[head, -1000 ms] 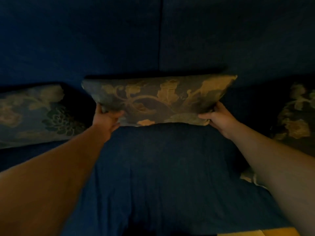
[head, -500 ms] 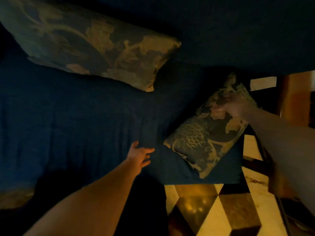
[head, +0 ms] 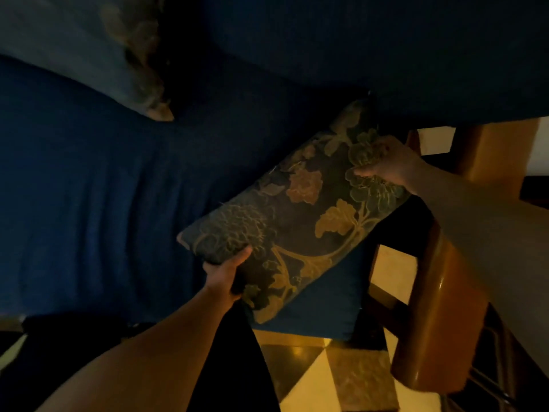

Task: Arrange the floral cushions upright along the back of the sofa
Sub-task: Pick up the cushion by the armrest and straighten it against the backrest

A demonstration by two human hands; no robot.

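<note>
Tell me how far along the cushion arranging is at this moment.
Partway. Done: one cushion at upper left already leans against the sofa back. In hand: the left hand grips the near corner and the right hand the far edge of a second cushion, tilted at the seat's right end by the wooden armrest. Left: standing it against the back. Any other cushions are out of view.

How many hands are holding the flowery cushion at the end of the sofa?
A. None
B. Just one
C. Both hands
C: the left hand grips the lower corner of the floral cushion and the right hand grips its upper edge.
</note>
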